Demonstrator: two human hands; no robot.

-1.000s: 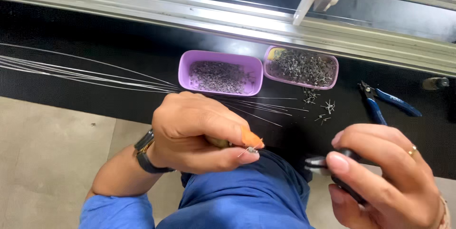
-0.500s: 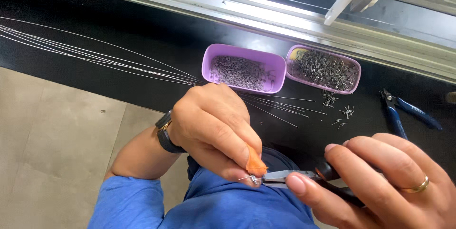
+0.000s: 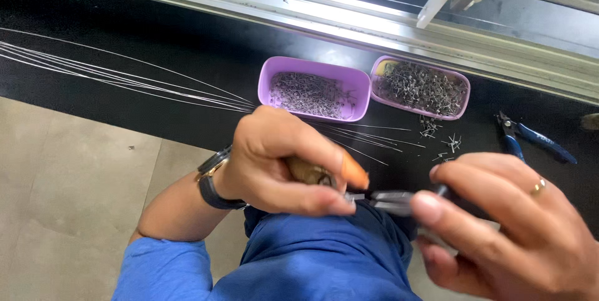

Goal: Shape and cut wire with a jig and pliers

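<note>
Two hands meet over the lap: the left hand pinches a tiny metal piece, and the right hand grips small pliers whose tips touch it. Beyond sit two purple trays of metal bits, loose wires and blue cutters.

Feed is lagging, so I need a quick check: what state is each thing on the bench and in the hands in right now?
Left hand: pinching a small metal piece.
Right hand: gripping pliers, tips at the piece.
Left purple tray: part-filled.
Right purple tray: fuller.
Blue cutters: lying unused.
Wires: fanned out.
</note>
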